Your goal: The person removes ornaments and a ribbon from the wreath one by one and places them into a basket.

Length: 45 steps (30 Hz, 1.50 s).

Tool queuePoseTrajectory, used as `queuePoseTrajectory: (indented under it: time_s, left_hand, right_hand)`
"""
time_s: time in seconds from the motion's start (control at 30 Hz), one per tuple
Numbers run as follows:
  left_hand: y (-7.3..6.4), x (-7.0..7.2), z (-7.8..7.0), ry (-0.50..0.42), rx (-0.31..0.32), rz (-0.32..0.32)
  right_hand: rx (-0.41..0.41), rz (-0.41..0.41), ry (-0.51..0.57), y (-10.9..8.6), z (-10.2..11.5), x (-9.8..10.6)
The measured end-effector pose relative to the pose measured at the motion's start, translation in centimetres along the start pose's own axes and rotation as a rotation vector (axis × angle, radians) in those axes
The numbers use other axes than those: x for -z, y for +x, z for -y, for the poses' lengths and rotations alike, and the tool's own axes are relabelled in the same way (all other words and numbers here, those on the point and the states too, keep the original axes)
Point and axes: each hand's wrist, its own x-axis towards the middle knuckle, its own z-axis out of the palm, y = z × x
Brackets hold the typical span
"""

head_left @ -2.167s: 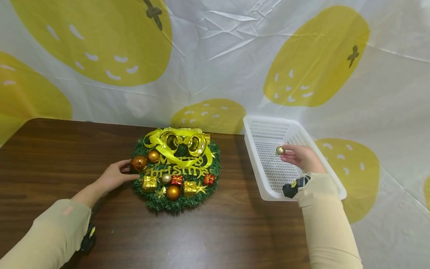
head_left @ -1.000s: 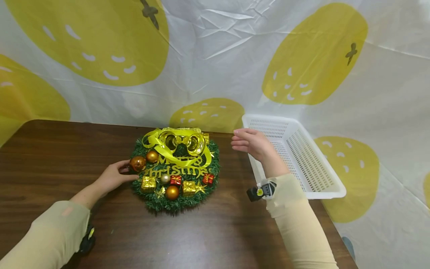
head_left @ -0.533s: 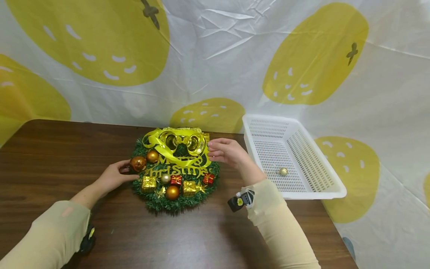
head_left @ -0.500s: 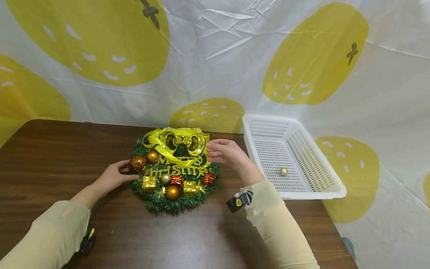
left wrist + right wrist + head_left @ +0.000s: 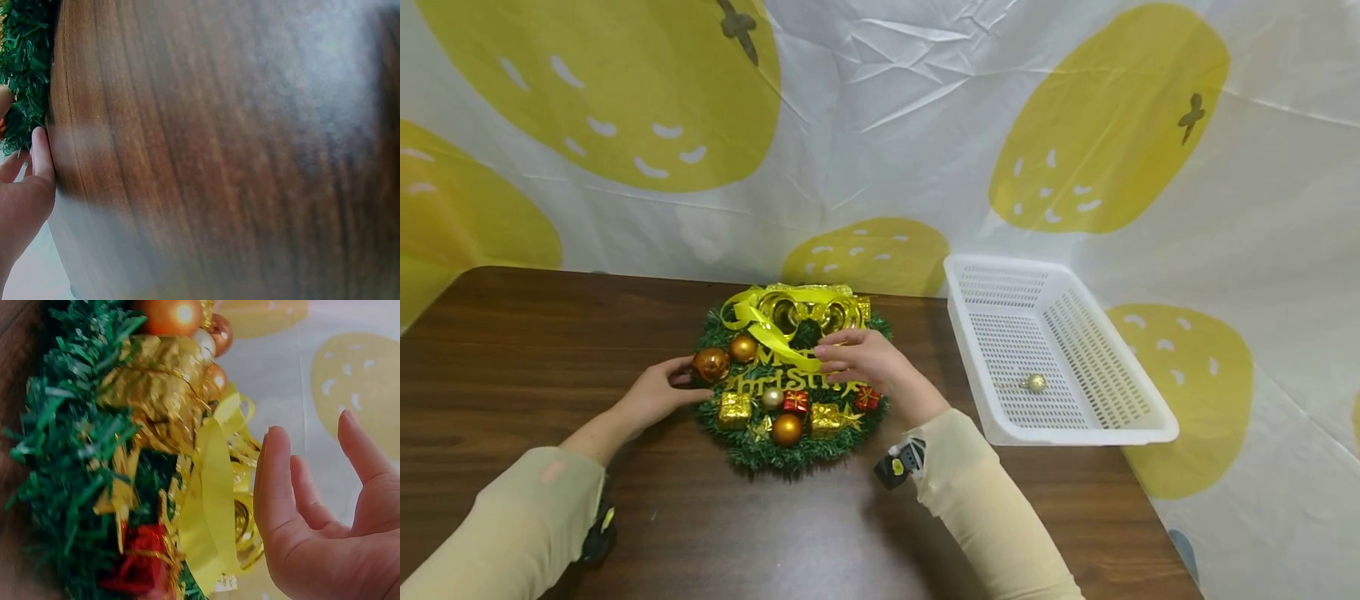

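A green Christmas wreath (image 5: 767, 460) lies on the table, dressed with orange baubles (image 5: 787, 430), gold gift boxes (image 5: 734, 410), red gift boxes (image 5: 796, 402), yellow ribbon (image 5: 786, 352), gold bells (image 5: 833, 317) and gold lettering. My left hand (image 5: 655, 400) holds the wreath's left edge, thumb toward the front and fingers by a brown bauble (image 5: 711, 365); in the left wrist view, fingertips (image 5: 41, 147) reach the green tinsel. Over the wreath's right half hovers my right hand (image 5: 868, 362), fingers extended and thumb apart, nothing between them in the right wrist view.
To the right stands a white slotted basket (image 5: 972, 367) with one small gold bauble (image 5: 1036, 382) inside. A white curtain (image 5: 880, 125) with yellow fruit prints hangs behind the dark wooden table (image 5: 737, 533).
My right hand has let go of the small gold bauble, which now lies in the basket, and has moved left over the wreath. The left hand has stayed at the wreath's edge.
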Motion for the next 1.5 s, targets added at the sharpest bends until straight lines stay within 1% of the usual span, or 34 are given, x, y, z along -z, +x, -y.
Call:
queuePoseTrajectory:
  time_s: [0.07,0.3,0.6,0.7,0.9,1.13,1.2,1.37,1.5]
  left_hand:
    - [0.0,0.0,0.0,0.001,0.002,-0.001]
    - [0.2,0.0,0.3,0.009,0.005,-0.004]
    - [0.3,-0.1,0.4,-0.001,0.004,-0.01]
    - [0.2,-0.2,0.5,-0.001,0.009,-0.011]
    - [0.1,-0.3,0.4,0.006,0.009,-0.01]
    - [0.0,-0.3,0.2,0.002,0.008,-0.023]
    - [0.1,-0.2,0.2,0.002,0.006,-0.025]
    - [0.1,-0.1,0.1,-0.004,0.008,-0.021]
    - [0.0,-0.1,0.1,-0.003,0.015,-0.015]
  right_hand:
    - [0.002,0.017,-0.018,0.2,-0.1,-0.4]
    - [0.061,0.082,-0.065,1.1,-0.7,-1.5]
    - [0.07,0.095,-0.176,2.1,-1.7,-2.7]
    - [0.077,0.099,-0.232,2.3,-1.9,-3.1]
    - [0.078,0.133,-0.316,2.7,-2.2,-3.8]
    - [0.073,0.138,-0.403,2.9,-2.1,-4.3]
    - [0.074,0.141,-0.445,2.9,-2.0,-4.5]
    - [0.114,0.124,-0.585,2.8,-1.8,-5.2]
    - [0.123,0.107,-0.634,2.8,-1.8,-5.8]
